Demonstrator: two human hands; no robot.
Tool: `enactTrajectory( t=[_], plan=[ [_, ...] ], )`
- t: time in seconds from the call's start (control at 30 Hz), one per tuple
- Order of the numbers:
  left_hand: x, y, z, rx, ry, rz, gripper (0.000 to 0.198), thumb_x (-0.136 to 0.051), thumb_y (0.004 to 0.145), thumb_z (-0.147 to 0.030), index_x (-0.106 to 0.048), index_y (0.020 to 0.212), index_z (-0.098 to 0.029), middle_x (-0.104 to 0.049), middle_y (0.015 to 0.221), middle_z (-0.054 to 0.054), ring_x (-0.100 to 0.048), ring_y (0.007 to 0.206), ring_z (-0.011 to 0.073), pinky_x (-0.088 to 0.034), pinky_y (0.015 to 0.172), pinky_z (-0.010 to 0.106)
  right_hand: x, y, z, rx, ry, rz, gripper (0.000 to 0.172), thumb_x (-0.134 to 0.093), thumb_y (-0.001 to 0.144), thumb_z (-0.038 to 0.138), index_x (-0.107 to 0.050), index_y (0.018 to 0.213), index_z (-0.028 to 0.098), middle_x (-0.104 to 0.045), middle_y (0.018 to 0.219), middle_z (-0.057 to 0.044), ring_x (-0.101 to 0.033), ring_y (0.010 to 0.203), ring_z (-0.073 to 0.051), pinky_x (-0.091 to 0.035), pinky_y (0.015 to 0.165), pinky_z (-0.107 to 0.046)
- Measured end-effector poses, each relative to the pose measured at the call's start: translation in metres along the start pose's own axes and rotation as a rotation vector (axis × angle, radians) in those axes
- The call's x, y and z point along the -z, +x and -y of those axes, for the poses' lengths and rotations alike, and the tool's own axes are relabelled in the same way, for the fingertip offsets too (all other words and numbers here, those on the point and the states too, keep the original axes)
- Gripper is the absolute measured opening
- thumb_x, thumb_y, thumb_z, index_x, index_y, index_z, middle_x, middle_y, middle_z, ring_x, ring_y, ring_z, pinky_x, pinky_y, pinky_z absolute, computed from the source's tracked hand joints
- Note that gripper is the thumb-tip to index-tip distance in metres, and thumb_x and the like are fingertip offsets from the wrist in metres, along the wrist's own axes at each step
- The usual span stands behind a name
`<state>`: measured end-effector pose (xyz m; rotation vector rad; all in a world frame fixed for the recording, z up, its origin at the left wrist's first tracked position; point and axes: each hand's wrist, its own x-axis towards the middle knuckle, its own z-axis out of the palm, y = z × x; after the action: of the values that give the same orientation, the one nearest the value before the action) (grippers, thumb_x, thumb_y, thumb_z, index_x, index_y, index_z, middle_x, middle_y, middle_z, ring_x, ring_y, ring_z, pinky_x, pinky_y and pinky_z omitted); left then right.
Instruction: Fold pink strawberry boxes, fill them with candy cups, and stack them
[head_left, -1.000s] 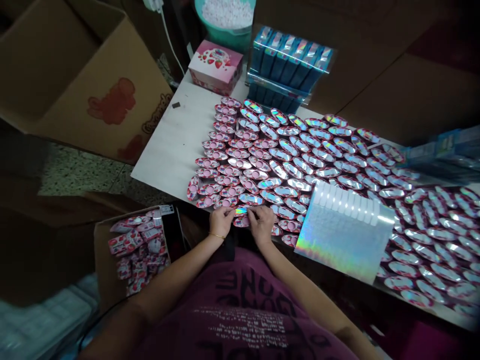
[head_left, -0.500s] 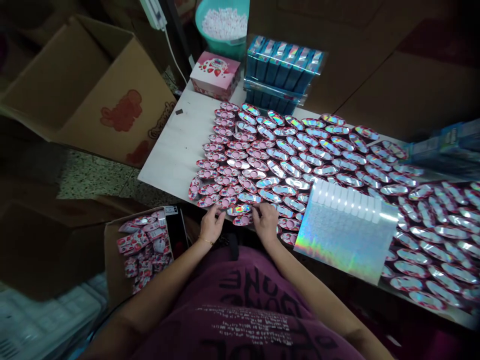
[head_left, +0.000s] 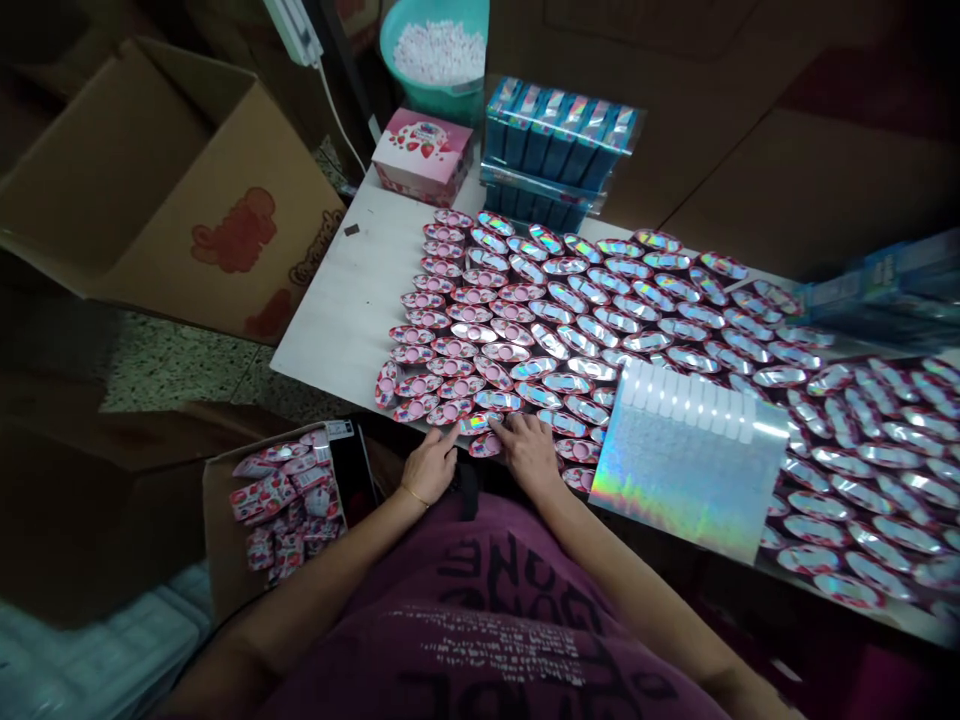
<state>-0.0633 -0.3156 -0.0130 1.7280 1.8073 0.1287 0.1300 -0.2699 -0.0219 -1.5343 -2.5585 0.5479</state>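
Observation:
My left hand (head_left: 431, 466) is at the table's front edge, its index finger stretched out to the left end of a small oval strawberry-print box (head_left: 478, 423). This box has a shiny rainbow sticker on its top. On its right end rests the index finger of my right hand (head_left: 532, 455), whose other fingers are bent and partly hidden. I see nothing held in either hand. Just below stands another oval box (head_left: 484, 445) with a pink round top. A sheet of holographic stickers (head_left: 686, 470) lies over the boxes to the right.
Rows of oval boxes cover much of the white table (head_left: 330, 300). At the back stand a pink strawberry carton (head_left: 422, 150), blue packs (head_left: 555, 140) and a teal tub (head_left: 435, 95). A cardboard box (head_left: 217, 465) of strawberry packages and a large carton (head_left: 247, 220) are to the left.
My left hand has dropped slightly, and its index finger now points onto the box. My right index finger has moved left onto the box's right end. The view has shifted slightly.

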Motion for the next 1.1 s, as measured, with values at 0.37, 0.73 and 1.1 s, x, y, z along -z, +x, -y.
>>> enactTrajectory(
  t=[0.37, 0.73, 1.1],
  plan=[
    [0.018, 0.046, -0.045, -0.28, -0.24, -0.171, 0.034, -0.043, 0.085, -0.034, -0.058, 0.112, -0.018, -0.062, 0.105, 0.008, -0.055, 0.098, 0.0185, -0.043, 0.088, 0.032, 0.063, -0.091, -0.172, -0.725, 0.277, -0.757, 0.027, -0.046, 0.075, 0.027, -0.067, 0.087, 0.014, -0.061, 0.082, -0.009, -0.055, 0.077, -0.02, -0.043, 0.074, -0.037],
    [-0.118, 0.103, -0.238, -0.666, 0.243, 0.006, 0.08, -0.056, 0.071, -0.055, -0.026, 0.137, -0.023, -0.02, 0.146, 0.009, -0.011, 0.135, 0.03, -0.011, 0.108, 0.049, 0.109, -0.07, -0.309, -0.364, -0.202, -0.291, 0.033, -0.044, 0.083, 0.03, -0.061, 0.11, 0.018, -0.058, 0.111, -0.012, -0.049, 0.095, -0.025, -0.039, 0.078, -0.038],
    [-0.148, 0.091, -0.277, -0.497, 0.362, 0.006, 0.078, -0.049, 0.075, -0.058, -0.025, 0.137, -0.017, -0.013, 0.148, 0.011, -0.008, 0.135, 0.0316, -0.014, 0.109, 0.047, 0.113, -0.1, -0.363, -0.218, -0.211, -0.271, 0.033, -0.041, 0.086, 0.032, -0.064, 0.104, 0.015, -0.061, 0.099, -0.012, -0.052, 0.086, -0.023, -0.039, 0.077, -0.036]
  ],
)
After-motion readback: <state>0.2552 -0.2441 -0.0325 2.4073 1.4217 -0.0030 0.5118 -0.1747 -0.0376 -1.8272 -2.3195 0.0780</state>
